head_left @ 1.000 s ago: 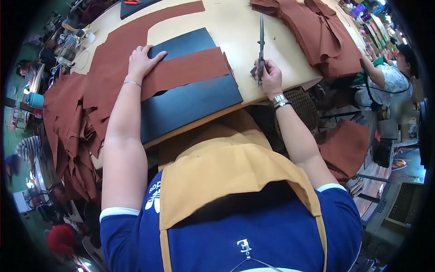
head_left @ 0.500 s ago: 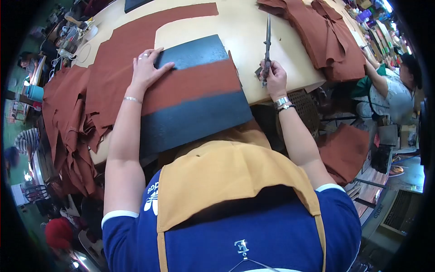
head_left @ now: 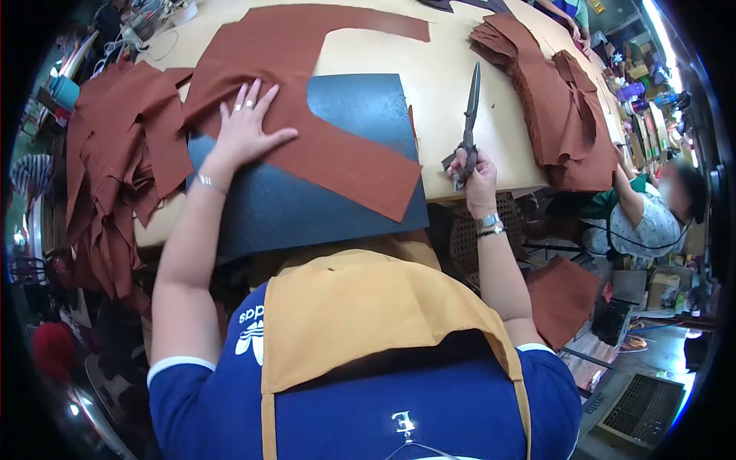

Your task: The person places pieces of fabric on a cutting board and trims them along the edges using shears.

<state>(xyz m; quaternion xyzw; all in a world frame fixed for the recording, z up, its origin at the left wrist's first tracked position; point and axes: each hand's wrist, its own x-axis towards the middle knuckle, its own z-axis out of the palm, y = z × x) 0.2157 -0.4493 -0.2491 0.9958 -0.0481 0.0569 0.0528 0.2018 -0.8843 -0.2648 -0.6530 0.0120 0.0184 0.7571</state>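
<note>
A rust-brown fabric piece [head_left: 345, 153] with a curved cutout lies across a dark board [head_left: 322, 211] at the table's near edge. My left hand [head_left: 249, 126] rests flat on this cloth, fingers spread, pressing near the board's left side. Over the table to the right of the board, my right hand [head_left: 477, 175] grips a pair of dark scissors [head_left: 471, 115]. The scissors point away from me and their blades look closed together, touching no fabric.
Stacked rust-brown cloth [head_left: 567, 115] lies on the table's right. More crumpled pieces [head_left: 115, 161] hang off its left edge. A person [head_left: 640, 218] sits at the right, and another person's hands [head_left: 579, 34] show at the far side. A cloth piece [head_left: 563, 299] sits below the table.
The fabric on the board has turned, its near strip now slanting down to the right. My left hand has shifted and spread flat. The scissors remain in my right hand; the whole view has shifted.
</note>
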